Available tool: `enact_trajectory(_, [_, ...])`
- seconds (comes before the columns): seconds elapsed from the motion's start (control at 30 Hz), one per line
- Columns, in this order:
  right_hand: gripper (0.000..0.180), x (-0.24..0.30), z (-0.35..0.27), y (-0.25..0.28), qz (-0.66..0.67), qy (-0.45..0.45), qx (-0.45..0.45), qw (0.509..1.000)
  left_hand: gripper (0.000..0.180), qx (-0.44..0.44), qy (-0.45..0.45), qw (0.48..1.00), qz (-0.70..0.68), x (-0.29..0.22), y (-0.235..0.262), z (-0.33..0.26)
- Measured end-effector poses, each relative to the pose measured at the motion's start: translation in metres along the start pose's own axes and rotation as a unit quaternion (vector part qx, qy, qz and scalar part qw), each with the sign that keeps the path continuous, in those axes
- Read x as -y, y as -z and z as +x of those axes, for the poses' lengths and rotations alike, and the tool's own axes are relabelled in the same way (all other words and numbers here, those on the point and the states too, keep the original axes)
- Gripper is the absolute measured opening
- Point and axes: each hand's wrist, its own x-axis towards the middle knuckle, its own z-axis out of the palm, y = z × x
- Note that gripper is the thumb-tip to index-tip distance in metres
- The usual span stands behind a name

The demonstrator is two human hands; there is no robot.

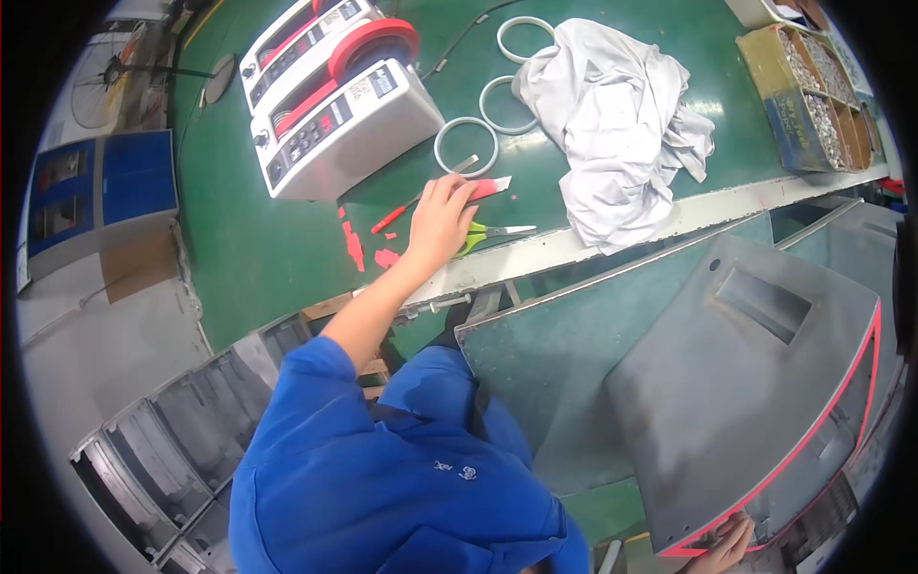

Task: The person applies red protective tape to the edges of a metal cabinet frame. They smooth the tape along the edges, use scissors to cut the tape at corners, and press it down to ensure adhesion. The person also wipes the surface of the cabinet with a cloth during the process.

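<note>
On the green bench, my left hand [439,222] has its fingers bent and closed at the near end of a short blade with a red-wrapped handle [490,187]. A thin red-and-dark tool [387,220] passes beneath that hand, and green-handled scissors [475,236] lie just by the wrist. At the lower right, my right hand [731,545] is closed around the lower edge of a grey metal housing [736,373], partly cut off by the picture's rim. Red tape [813,430] runs along that housing's edge.
White tape dispensers [354,129] with red rolls stand at the back left. Pale rings [467,146] lie beside a crumpled grey-white cloth [622,124]. A divided box of small parts [813,100] sits at the right. Red tape scraps [354,247] lie on the bench.
</note>
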Motion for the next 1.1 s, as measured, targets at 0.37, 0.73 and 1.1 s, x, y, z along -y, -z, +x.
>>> enact_trajectory(0.37, [0.029,0.028,-0.008,-0.007,-0.015,0.092,0.018,0.996,0.015,0.050,-0.092,0.989,-0.101,-0.032,-0.001,0.025])
enact_trajectory(0.73, [0.030,0.023,-0.004,-0.007,-0.033,0.114,0.017,0.993,0.029,0.270,-0.123,0.909,-0.292,-0.224,-0.131,0.097])
enact_trajectory(1.1, [0.025,0.033,-0.002,-0.009,-0.055,0.069,0.040,0.995,0.030,0.383,-0.206,0.887,-0.156,-0.231,-0.117,0.108])
